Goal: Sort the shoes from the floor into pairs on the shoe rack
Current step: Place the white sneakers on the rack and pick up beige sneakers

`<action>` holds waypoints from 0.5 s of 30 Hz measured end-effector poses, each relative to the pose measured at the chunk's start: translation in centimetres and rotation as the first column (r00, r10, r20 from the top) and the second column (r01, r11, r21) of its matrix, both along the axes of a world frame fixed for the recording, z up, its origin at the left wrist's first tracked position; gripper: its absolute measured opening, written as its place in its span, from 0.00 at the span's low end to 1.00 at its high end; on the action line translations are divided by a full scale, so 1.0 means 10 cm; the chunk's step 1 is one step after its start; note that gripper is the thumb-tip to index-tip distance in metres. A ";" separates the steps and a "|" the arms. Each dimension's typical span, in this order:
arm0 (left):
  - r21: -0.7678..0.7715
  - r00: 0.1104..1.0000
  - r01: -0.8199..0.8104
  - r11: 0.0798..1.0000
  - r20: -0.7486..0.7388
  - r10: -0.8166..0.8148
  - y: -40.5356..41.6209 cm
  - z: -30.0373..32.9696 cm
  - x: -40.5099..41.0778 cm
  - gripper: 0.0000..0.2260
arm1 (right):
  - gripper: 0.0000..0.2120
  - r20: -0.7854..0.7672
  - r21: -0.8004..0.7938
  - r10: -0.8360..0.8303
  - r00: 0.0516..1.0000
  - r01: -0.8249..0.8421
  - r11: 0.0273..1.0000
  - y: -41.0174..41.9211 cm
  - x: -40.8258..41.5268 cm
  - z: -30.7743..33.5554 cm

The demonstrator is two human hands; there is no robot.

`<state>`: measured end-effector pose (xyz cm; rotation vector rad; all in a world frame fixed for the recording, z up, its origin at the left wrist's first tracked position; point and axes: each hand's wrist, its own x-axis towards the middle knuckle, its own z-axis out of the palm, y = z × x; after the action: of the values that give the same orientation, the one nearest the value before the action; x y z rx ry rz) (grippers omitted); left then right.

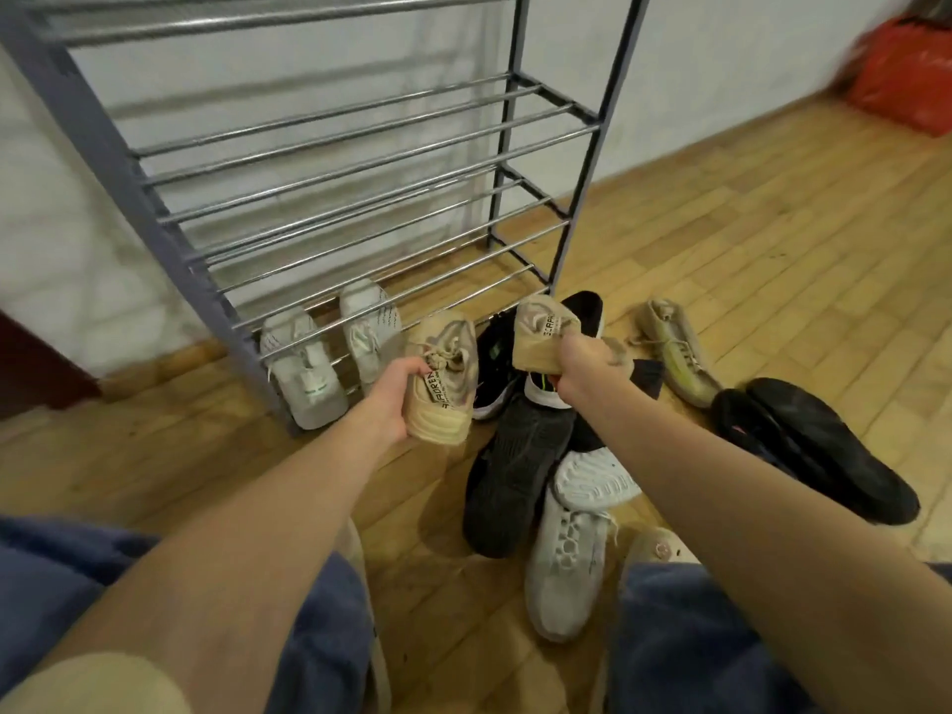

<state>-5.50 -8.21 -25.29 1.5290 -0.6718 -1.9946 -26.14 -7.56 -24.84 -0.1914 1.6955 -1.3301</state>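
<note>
One white pair (329, 353) sits on the shoe rack's (360, 162) bottom shelf. Your left hand (394, 404) grips one beige sneaker (443, 373), your right hand (582, 368) its mate (546, 327), above the floor pile (520, 456) awaiting sorting.

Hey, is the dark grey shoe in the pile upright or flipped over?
Flipped over: the dark grey shoe shows its treaded sole facing up.

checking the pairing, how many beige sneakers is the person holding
2: one beige sneaker in the left hand, its match in the right hand, both above the floor pile.
</note>
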 end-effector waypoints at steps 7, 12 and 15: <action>-0.086 0.997 -0.027 0.996 0.067 0.033 -0.74 -0.43 -0.28 0.10 | 0.21 -0.160 0.023 0.063 0.985 -0.060 0.998 -0.67 -0.15 -0.44; -0.077 0.995 -0.013 0.997 0.095 0.020 -1.13 -0.72 -0.60 0.09 | 0.25 -0.139 0.018 0.137 0.981 -0.135 0.991 -1.29 -0.17 -0.68; -0.097 0.988 -0.082 0.992 0.121 0.093 -1.43 -0.85 -0.69 0.16 | 0.26 -0.108 0.001 0.145 0.984 -0.146 0.989 -1.63 -0.16 -0.77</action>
<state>-12.42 -22.54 -33.82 1.6105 -0.7238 -1.7900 -27.79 -23.84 -32.52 -0.3899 1.7322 -1.2357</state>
